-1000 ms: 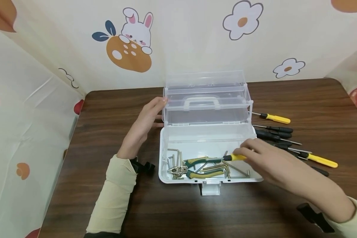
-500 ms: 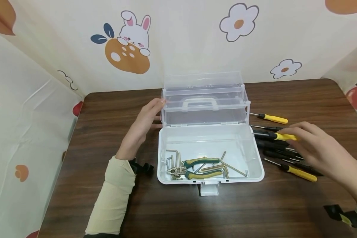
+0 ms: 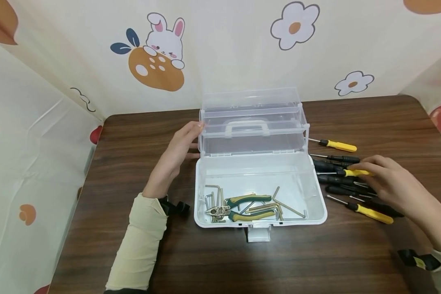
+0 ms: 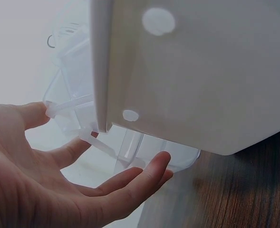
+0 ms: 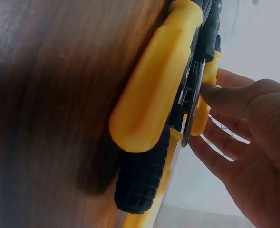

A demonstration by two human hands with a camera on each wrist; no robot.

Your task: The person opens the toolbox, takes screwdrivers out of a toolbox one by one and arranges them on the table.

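Note:
My left hand [image 3: 175, 149] is at the left side of the clear raised lid section of a white toolbox [image 3: 200, 192]; its spread fingers touch the clear plastic [image 4: 68, 102] there. To the right of the box, my right hand [image 3: 393, 179] pinches the yellow handle of a screwdriver [image 3: 354, 173] between thumb and fingers. That screwdriver lies level over a heap of black-handled screwdrivers [image 3: 334, 179], its shaft toward the box. In the right wrist view the thumb presses the yellow handle [image 5: 204, 121].
Green-handled pliers [image 3: 250, 200] and several hex keys [image 3: 288, 209] lie in the toolbox. Two more yellow-handled screwdrivers, a back one [image 3: 339, 145] and a front one [image 3: 373, 214], lie at the heap's edges. The box's front latch [image 3: 259, 234] hangs down over the wooden table [image 3: 220, 261].
My right hand has carried the yellow-handled screwdriver from over the toolbox rightward to the heap, then slightly lower. The front yellow-handled screwdriver has shifted left and nearer. My left hand stays in place.

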